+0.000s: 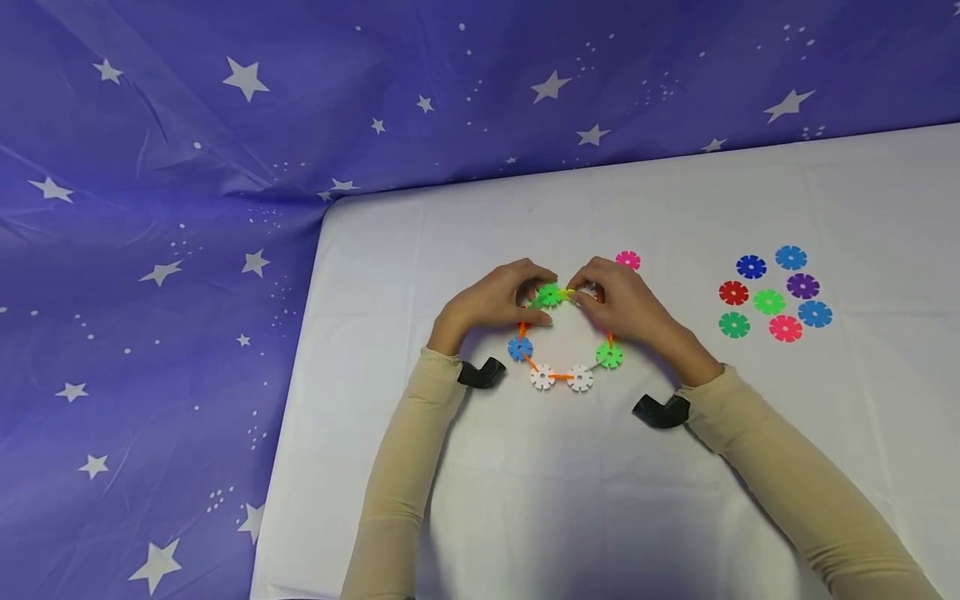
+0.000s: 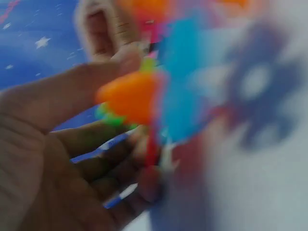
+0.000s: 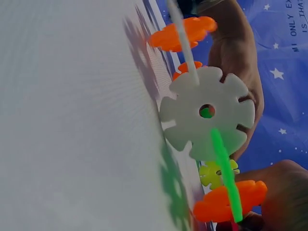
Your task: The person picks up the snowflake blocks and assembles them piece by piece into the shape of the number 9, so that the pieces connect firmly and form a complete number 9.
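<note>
Notched plastic discs slotted together form a ring on the white table. My left hand (image 1: pixel 498 293) curls round the ring's far left side and holds a green notched disc (image 1: pixel 551 294). From the other side my right hand (image 1: pixel 622 302) pinches a yellow notched disc (image 1: pixel 566 294) beside the green one. The near side of the ring shows a blue disc (image 1: pixel 520 348), white discs (image 1: pixel 543 377) and a light green disc (image 1: pixel 610 354), joined by orange discs standing edge-on. In the right wrist view a white disc (image 3: pixel 183 106) fills the middle. The left wrist view is blurred.
A pink disc (image 1: pixel 627 261) lies just beyond my right hand. Several loose discs in red, blue, purple, green and pink (image 1: pixel 785 328) are spread on the table (image 1: pixel 480 517) to the right. A purple starry cloth (image 1: pixel 187 208) borders the table's left and far edges.
</note>
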`<state>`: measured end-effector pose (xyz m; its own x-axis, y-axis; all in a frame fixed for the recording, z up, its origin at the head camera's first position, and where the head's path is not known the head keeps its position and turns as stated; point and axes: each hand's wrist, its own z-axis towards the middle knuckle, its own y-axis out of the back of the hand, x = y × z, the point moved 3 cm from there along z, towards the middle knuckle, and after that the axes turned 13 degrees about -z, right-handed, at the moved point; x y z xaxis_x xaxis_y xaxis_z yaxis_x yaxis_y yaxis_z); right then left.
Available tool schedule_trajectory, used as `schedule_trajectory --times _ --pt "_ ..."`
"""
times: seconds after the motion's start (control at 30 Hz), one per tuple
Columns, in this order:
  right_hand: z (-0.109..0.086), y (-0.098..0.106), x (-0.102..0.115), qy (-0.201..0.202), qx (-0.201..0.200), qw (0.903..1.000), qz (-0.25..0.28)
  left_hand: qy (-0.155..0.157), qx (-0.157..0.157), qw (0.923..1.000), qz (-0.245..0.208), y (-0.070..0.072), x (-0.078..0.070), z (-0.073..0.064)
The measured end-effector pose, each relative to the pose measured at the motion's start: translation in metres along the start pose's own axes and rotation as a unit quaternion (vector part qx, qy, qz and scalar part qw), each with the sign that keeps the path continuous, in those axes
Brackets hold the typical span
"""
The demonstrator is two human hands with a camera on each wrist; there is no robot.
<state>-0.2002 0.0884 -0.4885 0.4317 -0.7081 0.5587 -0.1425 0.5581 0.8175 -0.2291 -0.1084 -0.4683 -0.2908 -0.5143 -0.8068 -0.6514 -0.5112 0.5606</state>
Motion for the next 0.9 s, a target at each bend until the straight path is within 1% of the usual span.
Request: schedule_trajectory --times 0.13,0.23,0.37,0.47,0.53,0.57,0.63,0.7,0.77,0.8,0.9 --pt "-0.001 0.001 -0.001 -0.005 0.009 0.9999 0.001 0.009 0.0 0.9998 -0.016 0.008 0.003 -0.004" --pt "-0.002 0.002 -0.002 -0.011 0.011 0.9999 -0.002 0.002 0.004 0.9995 -0.031 0.009 0.003 -0.003" --pt "-0.003 0.004 -0.003 -0.02 0.015 0.9996 -0.012 -0.01 0.015 0.9987 -0.048 0.008 -0.001 0.0" --pt "-0.004 0.01 -0.004 -0.022 0.021 0.9994 -0.02 -0.007 0.012 0.9988 -0.047 0.007 -0.003 0.002" --pt "-0.005 0.018 -0.009 -0.024 0.012 0.9993 -0.027 -0.007 0.006 0.9991 -0.042 0.007 -0.004 0.002" --pt "-0.006 0.023 -0.012 -0.028 0.001 0.9991 -0.033 -0.008 0.001 0.9993 -0.036 0.007 -0.004 0.002" --pt "-0.008 0.032 -0.022 -0.045 -0.022 0.9977 -0.045 -0.013 -0.01 0.9996 -0.022 0.007 -0.005 0.002" --pt "-0.01 0.039 -0.033 -0.075 -0.035 0.9947 -0.061 -0.021 -0.02 0.9995 -0.01 0.006 -0.006 0.003" --pt "-0.011 0.042 -0.042 -0.103 -0.029 0.9914 -0.075 -0.028 -0.02 0.9994 0.001 0.004 -0.008 0.006" --pt "-0.011 0.043 -0.046 -0.114 -0.019 0.9901 -0.079 -0.03 -0.016 0.9994 0.003 0.002 -0.009 0.008" --pt "-0.011 0.04 -0.05 -0.132 0.006 0.9871 -0.09 -0.039 0.006 0.9992 0.008 -0.004 -0.015 0.015"
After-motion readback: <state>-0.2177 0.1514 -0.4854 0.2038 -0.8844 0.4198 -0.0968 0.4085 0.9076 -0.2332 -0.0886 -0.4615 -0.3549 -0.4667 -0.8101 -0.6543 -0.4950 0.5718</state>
